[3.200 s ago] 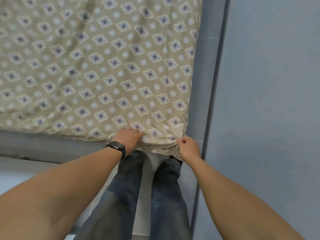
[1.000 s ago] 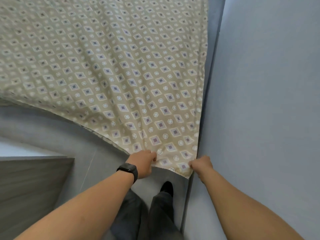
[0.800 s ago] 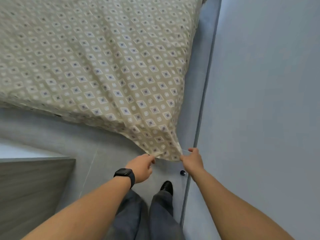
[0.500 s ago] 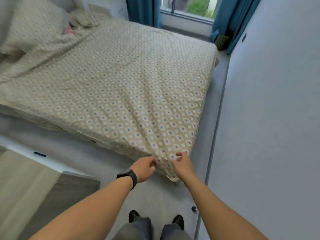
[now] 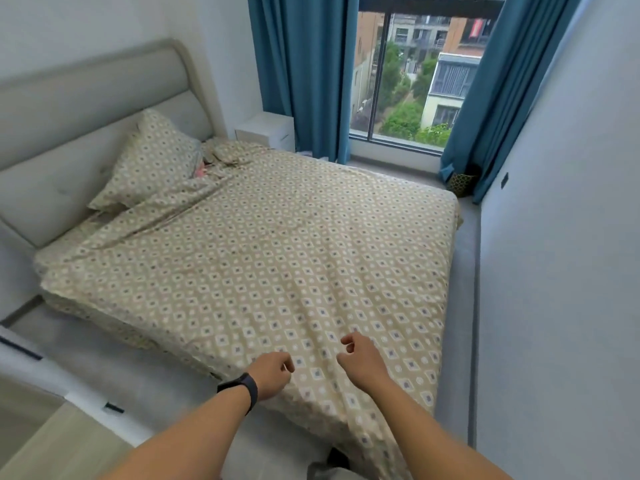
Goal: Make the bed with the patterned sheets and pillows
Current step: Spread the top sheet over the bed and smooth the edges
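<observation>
- Beige patterned sheet (image 5: 277, 271) covered the bed from the headboard (image 5: 86, 126) end to the foot, with its near corner hanging off toward the floor; long creases ran from that corner toward the centre. Risk: an uneven overhang (more cloth at the near corner than along the left edge) could drag the sheet askew.
- One patterned pillow (image 5: 152, 164) leaned upright against the headboard; a second pillow (image 5: 235, 152) lay flat and rumpled beside it, toward the window side. Risk: tugging the sheet from the foot could topple the upright pillow or pull the bunched folds below it tighter.
- Right hand (image 5: 363, 356) hovered over the near corner, fingers loosely curled and grasping nothing.
- Left hand (image 5: 272, 374), with a wristband (image 5: 240, 389), hung just beside it, likewise empty. Risk: with neither hand on the cloth, the creases would stay unsmoothed.
</observation>
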`<state>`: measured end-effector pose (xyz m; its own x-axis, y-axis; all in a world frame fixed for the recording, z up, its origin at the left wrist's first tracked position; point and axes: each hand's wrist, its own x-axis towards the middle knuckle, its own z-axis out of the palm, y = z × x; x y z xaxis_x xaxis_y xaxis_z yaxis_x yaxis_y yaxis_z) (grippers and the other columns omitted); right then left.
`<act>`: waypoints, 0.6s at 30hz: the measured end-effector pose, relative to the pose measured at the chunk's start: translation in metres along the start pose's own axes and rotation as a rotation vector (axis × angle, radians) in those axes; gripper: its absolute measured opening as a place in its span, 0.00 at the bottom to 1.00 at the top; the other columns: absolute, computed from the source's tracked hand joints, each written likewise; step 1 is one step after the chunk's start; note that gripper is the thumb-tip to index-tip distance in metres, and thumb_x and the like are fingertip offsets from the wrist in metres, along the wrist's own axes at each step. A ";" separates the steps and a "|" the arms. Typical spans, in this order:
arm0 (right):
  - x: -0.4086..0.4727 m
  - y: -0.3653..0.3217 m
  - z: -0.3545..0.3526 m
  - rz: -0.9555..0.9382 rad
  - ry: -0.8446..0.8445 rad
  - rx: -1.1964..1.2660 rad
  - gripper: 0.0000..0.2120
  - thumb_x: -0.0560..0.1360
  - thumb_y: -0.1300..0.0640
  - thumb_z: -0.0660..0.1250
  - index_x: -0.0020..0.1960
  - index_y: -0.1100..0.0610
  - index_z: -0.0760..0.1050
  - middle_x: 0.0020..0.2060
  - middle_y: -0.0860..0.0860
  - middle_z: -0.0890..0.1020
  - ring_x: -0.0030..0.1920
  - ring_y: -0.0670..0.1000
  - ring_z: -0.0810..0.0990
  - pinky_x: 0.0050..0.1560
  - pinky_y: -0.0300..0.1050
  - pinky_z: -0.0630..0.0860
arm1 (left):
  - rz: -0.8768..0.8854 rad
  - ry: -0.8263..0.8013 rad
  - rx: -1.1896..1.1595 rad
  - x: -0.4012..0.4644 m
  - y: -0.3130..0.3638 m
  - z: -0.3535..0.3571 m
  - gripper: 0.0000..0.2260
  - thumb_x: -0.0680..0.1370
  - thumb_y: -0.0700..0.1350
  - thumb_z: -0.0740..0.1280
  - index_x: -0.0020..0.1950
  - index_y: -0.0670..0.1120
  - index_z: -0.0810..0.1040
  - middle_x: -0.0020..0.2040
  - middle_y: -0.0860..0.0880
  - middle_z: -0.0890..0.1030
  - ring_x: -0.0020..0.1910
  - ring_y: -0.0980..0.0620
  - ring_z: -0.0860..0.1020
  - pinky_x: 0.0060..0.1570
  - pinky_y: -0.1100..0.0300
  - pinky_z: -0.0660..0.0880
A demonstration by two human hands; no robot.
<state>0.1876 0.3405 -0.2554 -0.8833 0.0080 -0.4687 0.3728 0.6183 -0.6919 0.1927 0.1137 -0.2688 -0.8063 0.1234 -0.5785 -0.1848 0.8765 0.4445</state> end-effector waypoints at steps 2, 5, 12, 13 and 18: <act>0.033 -0.005 0.003 -0.009 -0.011 -0.068 0.18 0.78 0.55 0.66 0.68 0.51 0.71 0.62 0.49 0.74 0.53 0.48 0.78 0.50 0.44 0.76 | -0.013 0.005 -0.023 0.023 -0.003 -0.015 0.09 0.80 0.42 0.59 0.53 0.52 0.77 0.52 0.50 0.80 0.49 0.47 0.80 0.50 0.52 0.78; 0.077 -0.017 0.022 -0.014 -0.070 -0.207 0.17 0.79 0.54 0.65 0.68 0.52 0.72 0.63 0.49 0.74 0.49 0.48 0.78 0.51 0.46 0.77 | -0.039 0.000 -0.078 0.049 -0.013 -0.033 0.10 0.79 0.41 0.59 0.55 0.49 0.79 0.52 0.49 0.80 0.45 0.49 0.79 0.48 0.54 0.77; 0.151 -0.009 0.099 0.069 -0.248 -0.435 0.12 0.80 0.50 0.63 0.61 0.51 0.75 0.58 0.48 0.79 0.50 0.51 0.80 0.49 0.49 0.76 | -0.296 -0.041 -0.383 0.116 -0.101 -0.016 0.07 0.80 0.43 0.63 0.48 0.45 0.80 0.48 0.46 0.82 0.46 0.47 0.79 0.47 0.55 0.77; 0.164 -0.001 0.112 0.081 -0.251 -0.467 0.11 0.80 0.50 0.63 0.61 0.51 0.75 0.57 0.48 0.79 0.51 0.52 0.80 0.48 0.48 0.75 | -0.328 -0.064 -0.398 0.131 -0.121 -0.005 0.08 0.80 0.43 0.63 0.49 0.44 0.81 0.47 0.46 0.82 0.46 0.45 0.80 0.50 0.52 0.78; 0.224 0.056 0.198 0.162 -0.370 -0.577 0.14 0.79 0.50 0.64 0.64 0.53 0.74 0.61 0.53 0.76 0.58 0.56 0.77 0.53 0.51 0.76 | -0.591 -0.166 -0.612 0.200 -0.209 0.066 0.07 0.80 0.42 0.61 0.48 0.44 0.78 0.42 0.46 0.79 0.35 0.47 0.77 0.41 0.51 0.78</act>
<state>0.0669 0.2218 -0.5079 -0.6364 -0.0698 -0.7682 0.1903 0.9509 -0.2441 0.1073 -0.0143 -0.5228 -0.3988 -0.1651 -0.9021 -0.8561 0.4197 0.3016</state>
